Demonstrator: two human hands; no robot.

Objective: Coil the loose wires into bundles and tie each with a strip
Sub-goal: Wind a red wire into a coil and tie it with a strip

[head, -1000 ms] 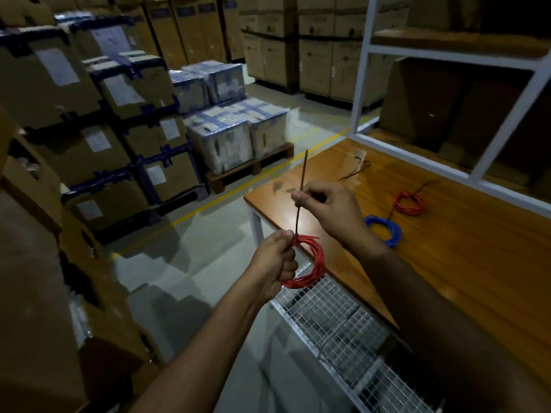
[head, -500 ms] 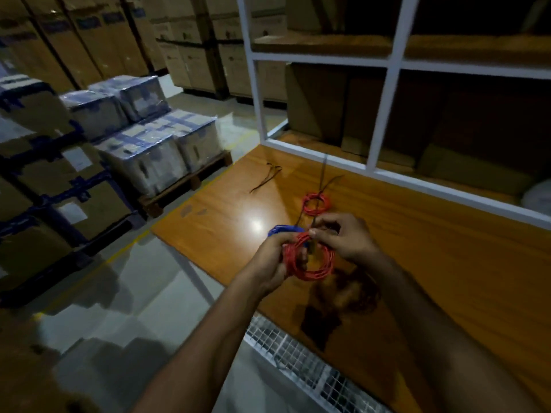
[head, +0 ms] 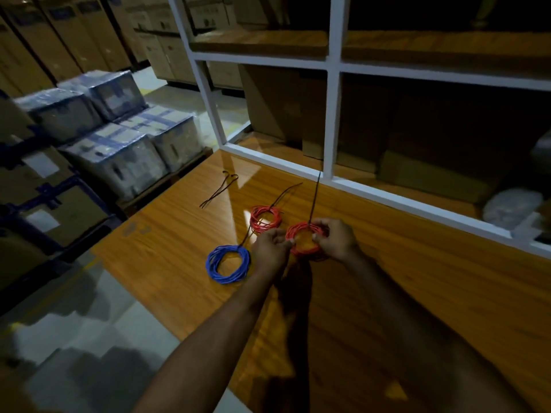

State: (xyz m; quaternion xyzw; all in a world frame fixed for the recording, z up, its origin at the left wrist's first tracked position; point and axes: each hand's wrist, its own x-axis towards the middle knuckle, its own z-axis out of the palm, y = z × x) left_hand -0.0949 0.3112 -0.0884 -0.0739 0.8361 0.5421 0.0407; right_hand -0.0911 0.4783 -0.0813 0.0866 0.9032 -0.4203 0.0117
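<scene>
Both hands hold a red wire coil (head: 301,246) just above the wooden table (head: 417,278). My left hand (head: 269,248) pinches its left side, and my right hand (head: 335,239) grips its right side. A black strip (head: 314,198) is tied round this coil, and its long tail sticks up and away. A second red coil (head: 265,219) with a black strip lies flat behind my left hand. A blue coil (head: 228,264), also tied, lies to the left near the table's edge.
Two loose black strips (head: 219,190) lie at the far left of the table. A white shelf frame (head: 332,114) with cardboard boxes stands along the back edge. Wrapped boxes on a pallet (head: 128,138) fill the floor to the left.
The coil was held out over the floor with the strip being pulled upward. Both hands have brought it over the table, close beside the other red coil, and the view has turned to the shelf.
</scene>
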